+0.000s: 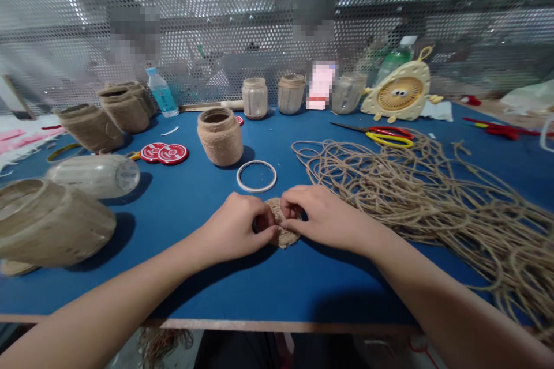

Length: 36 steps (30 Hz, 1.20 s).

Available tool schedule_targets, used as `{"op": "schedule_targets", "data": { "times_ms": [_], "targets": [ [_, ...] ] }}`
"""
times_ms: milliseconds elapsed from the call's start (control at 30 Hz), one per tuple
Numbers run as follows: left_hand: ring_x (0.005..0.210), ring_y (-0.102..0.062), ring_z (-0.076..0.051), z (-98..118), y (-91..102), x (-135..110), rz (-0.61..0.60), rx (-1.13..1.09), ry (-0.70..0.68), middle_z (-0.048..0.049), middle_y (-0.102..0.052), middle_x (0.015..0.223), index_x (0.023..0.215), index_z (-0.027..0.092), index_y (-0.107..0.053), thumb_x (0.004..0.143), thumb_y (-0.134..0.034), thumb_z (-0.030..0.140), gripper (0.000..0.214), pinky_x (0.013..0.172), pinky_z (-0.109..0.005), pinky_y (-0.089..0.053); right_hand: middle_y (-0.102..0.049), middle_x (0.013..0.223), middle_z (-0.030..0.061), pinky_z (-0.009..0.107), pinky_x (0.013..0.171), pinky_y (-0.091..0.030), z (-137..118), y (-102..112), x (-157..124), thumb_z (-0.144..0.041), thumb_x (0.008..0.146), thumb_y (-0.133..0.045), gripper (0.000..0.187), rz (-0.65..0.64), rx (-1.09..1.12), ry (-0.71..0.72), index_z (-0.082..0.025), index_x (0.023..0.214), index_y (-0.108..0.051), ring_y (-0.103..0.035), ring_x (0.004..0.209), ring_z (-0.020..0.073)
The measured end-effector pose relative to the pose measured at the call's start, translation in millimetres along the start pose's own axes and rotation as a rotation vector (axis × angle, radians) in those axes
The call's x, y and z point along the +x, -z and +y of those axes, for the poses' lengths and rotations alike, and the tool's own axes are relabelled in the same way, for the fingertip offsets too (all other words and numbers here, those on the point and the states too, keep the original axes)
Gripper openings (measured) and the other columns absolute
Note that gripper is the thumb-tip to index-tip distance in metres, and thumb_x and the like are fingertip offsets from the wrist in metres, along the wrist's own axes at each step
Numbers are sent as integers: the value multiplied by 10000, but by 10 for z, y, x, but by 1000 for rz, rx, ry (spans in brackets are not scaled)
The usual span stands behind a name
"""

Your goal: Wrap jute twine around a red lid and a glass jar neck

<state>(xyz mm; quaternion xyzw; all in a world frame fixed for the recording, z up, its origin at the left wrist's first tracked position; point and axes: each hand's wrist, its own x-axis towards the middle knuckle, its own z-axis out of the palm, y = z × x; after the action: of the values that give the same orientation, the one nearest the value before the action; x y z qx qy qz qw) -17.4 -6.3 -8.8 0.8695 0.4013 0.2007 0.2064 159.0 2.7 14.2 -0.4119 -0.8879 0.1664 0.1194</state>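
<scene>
A small round disc of coiled jute twine (285, 237) lies on the blue tabletop before me. My left hand (242, 225) is closed, its thumb and index finger pinching at the left and middle of the disc. From the other side my right hand (322, 213) is closed too, its thumb tip meeting the left one near the disc's centre. The fingers cover much of the disc's middle. Just beyond it rests a roll of white tape (256, 189). A twine-wrapped jar (221, 141) stands behind the roll.
A large tangle of loose twine (402, 190) spreads over the right side, with red-and-yellow scissors (387, 134) behind it. At left are a lying glass jar (93, 176), a large wrapped jar (56, 225) and red lids (172, 154). A yellow fan (400, 92) stands by the mesh screen.
</scene>
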Motion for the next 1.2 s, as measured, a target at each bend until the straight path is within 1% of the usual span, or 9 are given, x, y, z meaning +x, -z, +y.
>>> {"op": "schedule_targets", "data": {
  "times_ms": [100, 267, 433, 600, 667, 833, 1033, 1200],
  "targets": [
    [559, -517, -88, 3, -22, 8, -6, -8, 6, 4, -604, 637, 725, 152, -596, 710, -523, 190, 84, 545, -203, -366, -568, 681, 11, 232, 620, -341, 27, -41, 8, -139, 735, -514, 87, 21, -2, 20, -149, 653, -543, -496, 672, 117],
    [553, -482, -91, -17, -46, 23, 22, 20, 48, 4, -560, 611, 649, 145, -550, 724, -518, 220, 111, 528, -206, -347, -576, 717, 26, 238, 661, -359, 41, -78, 20, -119, 758, -469, 114, 19, 3, 81, -144, 689, -557, -507, 704, 122],
    [534, -467, -86, -36, -59, 43, 34, -6, 77, 5, -546, 605, 657, 138, -534, 734, -508, 224, 118, 505, -201, -334, -554, 712, 28, 234, 646, -369, 40, -99, 30, -93, 742, -458, 109, 24, -5, 108, -143, 672, -526, -492, 688, 119],
    [516, -449, -82, -54, -56, 69, 39, -15, 85, 3, -539, 587, 643, 128, -545, 733, -491, 200, 127, 492, -199, -326, -558, 743, 46, 241, 680, -378, 57, -129, 49, -60, 707, -471, 101, 55, -1, 153, -136, 678, -532, -493, 727, 129],
    [509, -446, -80, -66, -48, 76, 22, -36, 102, 4, -543, 579, 655, 123, -564, 726, -488, 189, 123, 486, -197, -323, -562, 737, 43, 238, 669, -376, 58, -128, 55, -66, 709, -481, 94, 59, -3, 149, -134, 681, -540, -492, 719, 128],
    [511, -461, -79, -112, -32, 84, -17, -102, 154, 8, -565, 581, 696, 118, -596, 726, -479, 195, 144, 490, -192, -333, -568, 685, 32, 230, 612, -357, 41, -109, 59, -98, 711, -512, 74, 95, -47, 86, -129, 672, -566, -485, 651, 116],
    [547, -499, -89, -129, -23, 84, -24, -107, 170, -3, -604, 603, 675, 122, -616, 744, -505, 237, 174, 543, -204, -371, -589, 683, 43, 242, 626, -365, 29, -159, 61, -116, 736, -506, 98, 140, -77, 115, -129, 675, -582, -503, 674, 130],
    [538, -518, -96, -110, -15, 76, -17, -101, 172, -10, -617, 592, 644, 126, -611, 746, -520, 229, 171, 542, -210, -384, -602, 672, 47, 249, 623, -366, 38, -201, 70, -133, 747, -507, 110, 128, -99, 128, -132, 677, -593, -510, 670, 139]
  ]
}}
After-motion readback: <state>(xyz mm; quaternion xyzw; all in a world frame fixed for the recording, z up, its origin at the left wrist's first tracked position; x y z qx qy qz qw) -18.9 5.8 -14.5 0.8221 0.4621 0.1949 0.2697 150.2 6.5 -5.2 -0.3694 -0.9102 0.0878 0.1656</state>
